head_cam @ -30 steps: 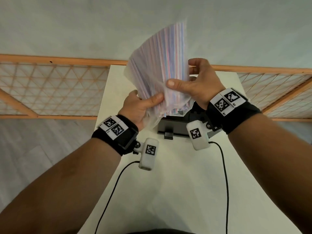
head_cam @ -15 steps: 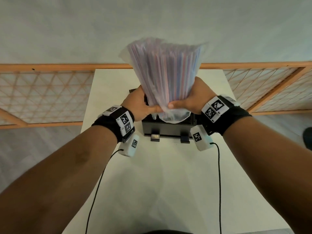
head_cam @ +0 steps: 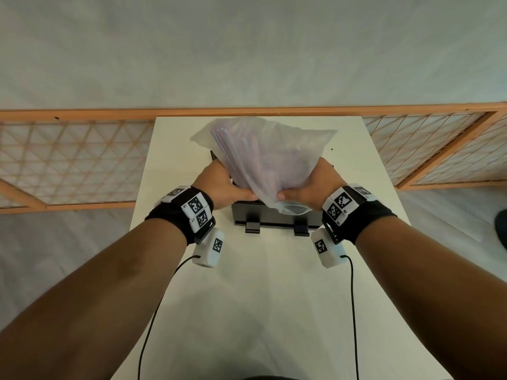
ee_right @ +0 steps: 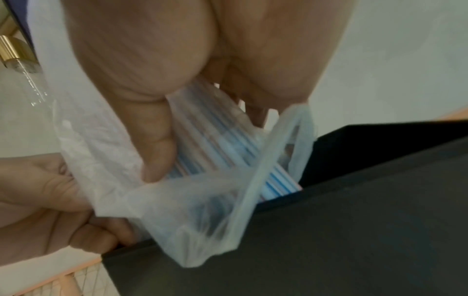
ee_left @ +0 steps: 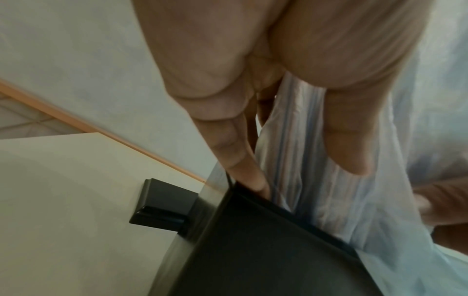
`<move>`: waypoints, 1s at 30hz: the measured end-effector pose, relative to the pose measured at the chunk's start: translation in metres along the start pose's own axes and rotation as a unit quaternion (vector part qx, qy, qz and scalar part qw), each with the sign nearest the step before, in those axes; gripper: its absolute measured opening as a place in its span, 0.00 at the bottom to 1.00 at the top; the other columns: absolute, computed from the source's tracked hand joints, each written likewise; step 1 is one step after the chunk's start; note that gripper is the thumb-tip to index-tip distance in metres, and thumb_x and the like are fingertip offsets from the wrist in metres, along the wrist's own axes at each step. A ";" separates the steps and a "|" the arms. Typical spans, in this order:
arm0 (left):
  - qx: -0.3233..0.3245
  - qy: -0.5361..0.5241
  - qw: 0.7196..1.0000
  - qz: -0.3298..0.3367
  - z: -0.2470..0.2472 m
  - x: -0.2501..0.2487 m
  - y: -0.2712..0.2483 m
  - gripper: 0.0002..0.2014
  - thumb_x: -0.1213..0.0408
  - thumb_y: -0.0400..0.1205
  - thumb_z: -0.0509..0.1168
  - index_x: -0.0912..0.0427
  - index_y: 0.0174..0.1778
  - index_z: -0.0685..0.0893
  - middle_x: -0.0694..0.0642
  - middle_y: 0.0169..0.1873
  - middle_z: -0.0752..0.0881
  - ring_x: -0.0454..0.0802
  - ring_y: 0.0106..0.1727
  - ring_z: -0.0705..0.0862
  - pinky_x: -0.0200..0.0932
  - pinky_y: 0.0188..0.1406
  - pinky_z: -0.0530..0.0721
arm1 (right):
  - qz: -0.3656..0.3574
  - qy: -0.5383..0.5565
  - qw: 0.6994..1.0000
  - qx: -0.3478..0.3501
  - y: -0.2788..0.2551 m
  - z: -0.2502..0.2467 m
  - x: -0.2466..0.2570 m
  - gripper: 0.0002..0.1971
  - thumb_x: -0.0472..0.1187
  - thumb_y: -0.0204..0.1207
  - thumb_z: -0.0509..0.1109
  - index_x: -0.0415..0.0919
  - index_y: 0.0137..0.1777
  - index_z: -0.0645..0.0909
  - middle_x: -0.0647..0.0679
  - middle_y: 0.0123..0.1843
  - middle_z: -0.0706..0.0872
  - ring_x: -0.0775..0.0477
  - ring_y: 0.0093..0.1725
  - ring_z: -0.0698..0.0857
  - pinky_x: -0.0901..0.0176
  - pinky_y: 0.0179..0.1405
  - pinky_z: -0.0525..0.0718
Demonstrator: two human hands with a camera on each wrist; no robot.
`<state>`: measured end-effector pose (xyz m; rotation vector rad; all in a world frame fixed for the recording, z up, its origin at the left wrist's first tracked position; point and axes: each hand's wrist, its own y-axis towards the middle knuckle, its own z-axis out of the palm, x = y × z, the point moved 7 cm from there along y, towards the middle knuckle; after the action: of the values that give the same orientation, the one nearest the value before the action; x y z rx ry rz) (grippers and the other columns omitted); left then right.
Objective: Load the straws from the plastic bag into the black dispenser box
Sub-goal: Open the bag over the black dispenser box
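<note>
A clear plastic bag (head_cam: 264, 154) full of striped straws (ee_right: 228, 144) is held mouth-down over the black dispenser box (head_cam: 271, 218) on the white table (head_cam: 258, 297). My left hand (head_cam: 227, 187) grips the bag's left side, thumb in front, fingers behind at the box rim (ee_left: 243, 188). My right hand (head_cam: 310, 187) grips its right side, the thumb (ee_right: 157, 152) pressing the straws through the plastic. Straw ends reach into the box opening in the right wrist view. The bag's loose open mouth (ee_right: 202, 220) hangs over the box front. Most of the box is hidden behind bag and hands.
Two black feet (head_cam: 252, 227) stick out from the box front toward me. A wooden lattice railing (head_cam: 68, 160) runs behind and beside the table against a pale wall. Cables trail from both wrist cameras across the near table.
Both hands have lowered the bag from up in front of the wall and tipped it away, so its lower end now sits in the box opening.
</note>
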<state>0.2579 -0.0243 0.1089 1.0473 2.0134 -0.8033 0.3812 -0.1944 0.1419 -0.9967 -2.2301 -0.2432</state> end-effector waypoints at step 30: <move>0.038 -0.277 0.952 0.121 -0.019 -0.033 -0.025 0.34 0.67 0.65 0.86 0.60 0.68 0.84 0.66 0.64 0.89 0.62 0.69 0.87 0.72 0.72 0.81 | -0.015 -0.221 0.975 -0.013 -0.019 -0.025 0.054 0.17 0.46 0.85 0.60 0.42 0.71 0.73 0.44 0.65 0.82 0.42 0.63 0.82 0.65 0.50 0.67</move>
<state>0.2448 -0.0351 0.1510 0.9538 1.3628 -0.9241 0.3545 -0.1858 0.1979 -1.1169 -2.6490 -0.0656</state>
